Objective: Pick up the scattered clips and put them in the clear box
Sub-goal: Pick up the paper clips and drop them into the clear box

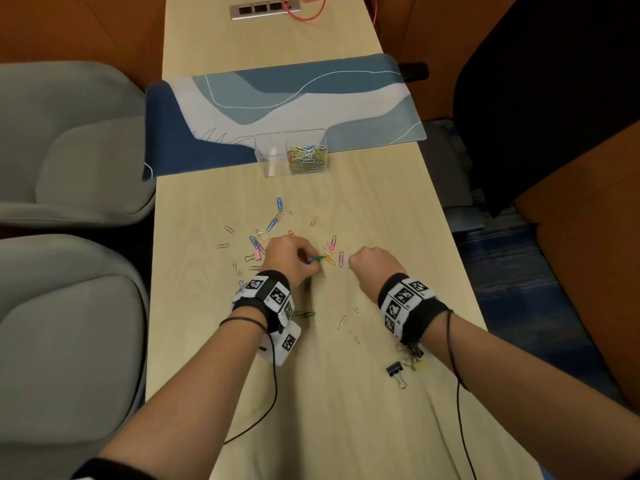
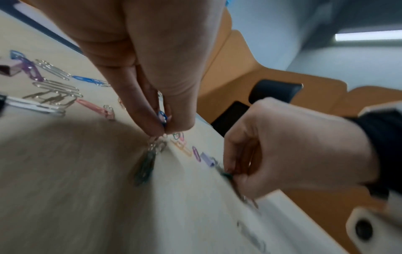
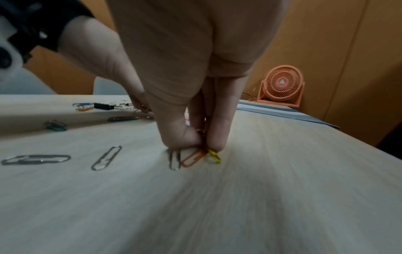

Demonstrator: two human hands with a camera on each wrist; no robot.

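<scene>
Both forearms are reaching up from the bottom of the head view, each wearing a black wristband with printed markers. At centre frame the left hand [image 1: 289, 256] is curling over the wooden table [image 1: 381, 209], pinching a green and blue clip [image 1: 316, 259] at its fingertips. Just right of it, the right hand [image 1: 372, 263] is closing its fingers beside a purple clip [image 1: 341, 258]. Scattered clips [image 1: 273, 221] are lying above and left of the hands, and a black binder clip [image 1: 394, 370] is sitting toward the lower right. Well above, at the mat's [image 1: 166, 133] near edge, the clear box [image 1: 291, 152] is holding a pile of coloured clips in its right compartment.

Turning to the left wrist view, the left hand's fingers [image 2: 152, 120] are gripping a blue clip [image 2: 162, 116], with silver and green ones dangling blurred beneath.

Seen from the right wrist, thumb and fingers [image 3: 217, 137] are pinching silver, orange [image 3: 193, 159] and yellow clips against the tabletop; an orange fan [image 3: 282, 84] is standing at upper right
</scene>
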